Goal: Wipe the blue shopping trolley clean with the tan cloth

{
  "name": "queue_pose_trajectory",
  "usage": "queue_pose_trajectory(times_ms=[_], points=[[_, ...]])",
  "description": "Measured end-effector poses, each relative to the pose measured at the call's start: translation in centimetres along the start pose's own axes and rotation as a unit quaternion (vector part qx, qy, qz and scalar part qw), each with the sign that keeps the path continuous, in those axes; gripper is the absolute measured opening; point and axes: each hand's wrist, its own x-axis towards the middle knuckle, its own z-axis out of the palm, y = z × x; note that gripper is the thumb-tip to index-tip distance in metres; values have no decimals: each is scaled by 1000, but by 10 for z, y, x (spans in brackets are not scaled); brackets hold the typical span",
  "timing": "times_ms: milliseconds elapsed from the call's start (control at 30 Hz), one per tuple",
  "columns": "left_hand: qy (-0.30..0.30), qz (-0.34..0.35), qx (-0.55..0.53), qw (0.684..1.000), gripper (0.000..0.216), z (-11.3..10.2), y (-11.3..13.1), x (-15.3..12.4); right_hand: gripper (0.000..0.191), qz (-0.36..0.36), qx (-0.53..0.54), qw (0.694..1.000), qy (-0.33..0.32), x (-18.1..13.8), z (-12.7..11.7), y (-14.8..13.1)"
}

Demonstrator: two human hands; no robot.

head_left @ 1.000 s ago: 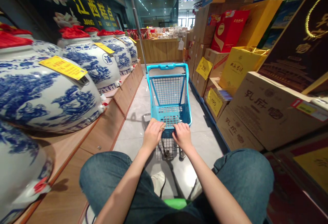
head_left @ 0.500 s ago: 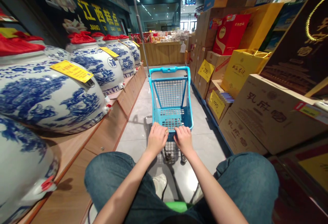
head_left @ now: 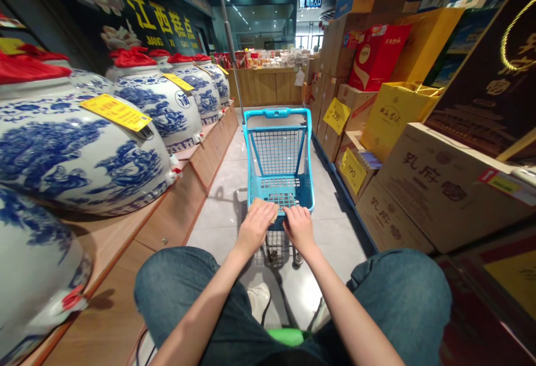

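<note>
A blue plastic shopping cart [head_left: 250, 159] stands straight in front of my knees, its basket open toward me. My left hand [head_left: 255, 223] is closed over a small tan cloth [head_left: 260, 204] and presses it onto the left part of the cart's near rim. Tan edges show above and beside the fingers; the rest is hidden under the hand. My right hand [head_left: 298, 225] is wrapped over the same rim, a short way to the right, with the fingers bent over the edge. A thin pole [head_left: 231, 47] rises at the cart's far left corner.
Large blue-and-white jars [head_left: 79, 159] with red cloth tops line a wooden ledge [head_left: 167, 209] on the left. Stacked cartons [head_left: 452, 181] and gift bags [head_left: 389, 114] border the aisle on the right. Grey tiled floor [head_left: 221, 218] runs between. A wooden counter [head_left: 263, 88] stands ahead.
My left hand has shifted slightly on the rim, its fingers now nearer the right hand, and more of the tan cloth shows. My right hand and the cart have hardly moved.
</note>
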Motion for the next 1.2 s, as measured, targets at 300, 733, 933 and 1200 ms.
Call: queue_pose_trajectory(times_ms=[300, 733, 933, 1200], points=[[2, -119, -102, 988, 57, 4, 12, 10, 63, 69, 99, 991, -50, 12, -24, -21], [-8, -157, -145, 977, 51, -11, 6, 9, 34, -21, 166, 984, -64, 19, -30, -13], [17, -183, -103, 977, 30, 6, 2, -2, 17, 11, 72, 996, -42, 16, -36, -13], [43, -209, -88, 973, 29, 19, 9, 1, 14, 9, 45, 998, -42, 18, -30, -19]])
